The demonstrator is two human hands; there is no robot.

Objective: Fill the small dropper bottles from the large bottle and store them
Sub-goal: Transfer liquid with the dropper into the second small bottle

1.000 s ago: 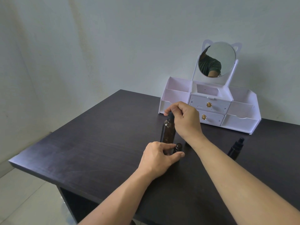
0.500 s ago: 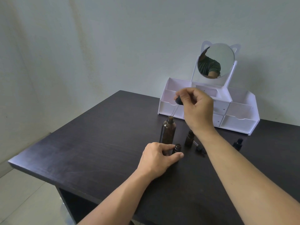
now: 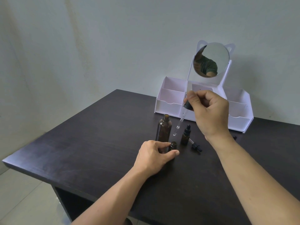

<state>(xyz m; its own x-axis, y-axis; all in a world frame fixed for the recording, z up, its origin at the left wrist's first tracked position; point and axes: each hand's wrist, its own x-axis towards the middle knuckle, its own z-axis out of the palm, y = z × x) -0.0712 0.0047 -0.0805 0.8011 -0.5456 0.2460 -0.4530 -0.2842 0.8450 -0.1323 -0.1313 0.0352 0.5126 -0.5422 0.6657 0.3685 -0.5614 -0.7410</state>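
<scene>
Large bottle (image 3: 165, 128), amber, uncapped, standing upright mid-table (image 3: 97, 143), just behind the left hand (image 3: 154, 155). White organizer (image 3: 240, 111) with mirror at the back, compartments looking empty. Right hand (image 3: 209, 111) pinching the long dropper (image 3: 180, 122), tip hanging between the big bottle and the open small bottle (image 3: 172, 146) gripped by the left. Transfer step, looks like; next up probably lining the tip over that tiny mouth and squeezing. Count: one large bottle, two small ones clearly visible (one capped (image 3: 185, 135)), one loose dropper cap (image 3: 195, 146).
</scene>
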